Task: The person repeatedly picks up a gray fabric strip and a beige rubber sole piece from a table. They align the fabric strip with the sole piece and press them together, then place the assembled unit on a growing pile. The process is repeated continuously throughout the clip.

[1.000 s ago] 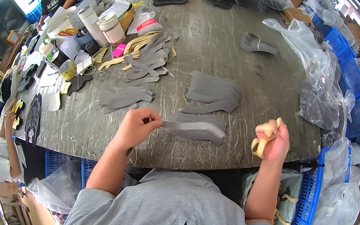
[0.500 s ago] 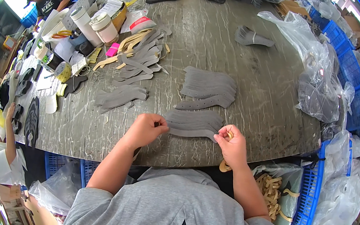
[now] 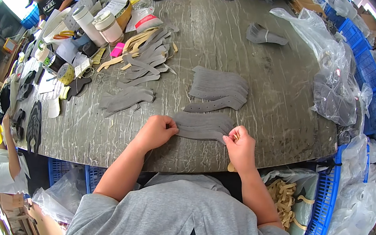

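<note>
Just in front of me on the table lies an overlapping row of grey curved strips [image 3: 204,124]. At its near edge, my left hand [image 3: 155,132] pinches the left end of the front grey strip. My right hand [image 3: 241,150] has its fingertips closed on the right end of that same strip. A tan strip [image 3: 232,167] is tucked in the right palm and hangs below it. Beyond this row sits a second row of grey strips [image 3: 219,86], its nearest piece showing small holes. To the left is a loose grey pile [image 3: 128,98].
Mixed grey and tan strips [image 3: 146,54] lie left, beside white canisters [image 3: 108,28] and tape. A banded grey bundle [image 3: 266,34] rests farther back. Plastic bags [image 3: 333,90] and blue crates [image 3: 368,68] line the right. Tan pieces [image 3: 281,203] fill a bag beside my right arm.
Both hands have moved slightly away from me, and the front strip now lies closer against the row. At the far left, a co-worker's yellow piece has come more into view.
</note>
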A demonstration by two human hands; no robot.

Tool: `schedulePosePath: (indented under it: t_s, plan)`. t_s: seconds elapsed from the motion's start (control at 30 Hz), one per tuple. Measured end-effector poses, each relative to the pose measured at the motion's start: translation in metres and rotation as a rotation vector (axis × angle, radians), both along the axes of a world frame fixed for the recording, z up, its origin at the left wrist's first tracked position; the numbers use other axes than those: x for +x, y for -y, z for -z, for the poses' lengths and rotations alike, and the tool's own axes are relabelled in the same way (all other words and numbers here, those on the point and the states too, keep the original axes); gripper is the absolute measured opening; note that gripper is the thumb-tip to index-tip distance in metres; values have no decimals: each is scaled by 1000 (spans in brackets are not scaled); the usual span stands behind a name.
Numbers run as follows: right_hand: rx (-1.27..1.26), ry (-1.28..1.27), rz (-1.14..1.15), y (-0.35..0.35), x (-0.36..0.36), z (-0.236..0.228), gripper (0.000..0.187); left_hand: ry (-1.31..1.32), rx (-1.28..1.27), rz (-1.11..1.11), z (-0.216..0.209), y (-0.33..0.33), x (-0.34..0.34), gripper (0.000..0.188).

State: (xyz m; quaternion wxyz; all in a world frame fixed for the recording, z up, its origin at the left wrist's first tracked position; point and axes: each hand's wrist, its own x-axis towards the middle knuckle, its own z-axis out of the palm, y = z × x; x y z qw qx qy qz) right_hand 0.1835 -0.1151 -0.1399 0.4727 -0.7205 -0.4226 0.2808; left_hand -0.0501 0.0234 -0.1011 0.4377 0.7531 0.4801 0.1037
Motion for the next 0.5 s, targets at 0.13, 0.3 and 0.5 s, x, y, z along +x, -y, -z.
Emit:
schedulePosePath:
  t_s: [0.13,0.3,0.5]
  plan:
    - [-4,351,-40,0,-4,-4,18,6,51,-1,5,2,0,17]
    - [-68,628,-82,-2,-12,-7,8,-115,180,24,8,4,7,17]
    - [106,762,-244,3,-18,-4,32,-118,230,43,10,4,7,15]
